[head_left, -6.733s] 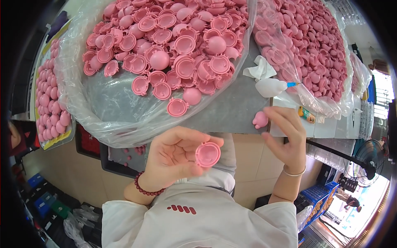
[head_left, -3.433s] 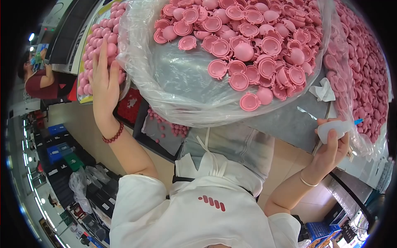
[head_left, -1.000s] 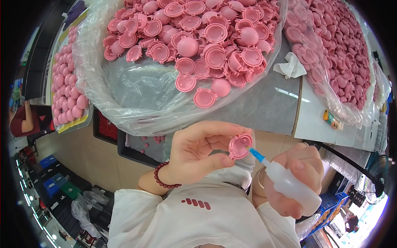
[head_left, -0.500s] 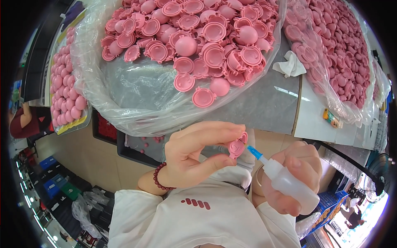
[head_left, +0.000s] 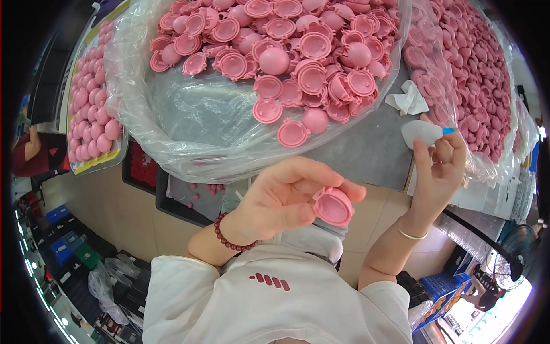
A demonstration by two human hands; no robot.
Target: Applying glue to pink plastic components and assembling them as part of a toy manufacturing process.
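A small round pink cup [head_left: 333, 207] is pinched between the thumb and fingers of the left hand [head_left: 275, 198], held in the air on the near side of the counter [head_left: 355, 163], off its front edge, its hollow side facing up; being round, it has no long axis to speak of. A white squeeze bottle [head_left: 418, 133] is beyond the cup and to the right, near the counter's front edge, its long axis running roughly left to right and its blue tip [head_left: 448, 131] pointing right, away from the cup. The right hand [head_left: 438, 172] is the nearer one to it, thumb against the bottle and fingers bent round; whether it grips or merely touches, I cannot tell. A crumpled white tissue [head_left: 408, 99] lies just behind the bottle. Farther back, a clear plastic bag [head_left: 192, 163] spreads open under heaped pink cups; a tray [head_left: 94, 165] of pink balls is at the far left. The white shirt [head_left: 269, 315] bears slanted red bars and a dot; a blue box [head_left: 444, 295] at lower right has printing too small to read.
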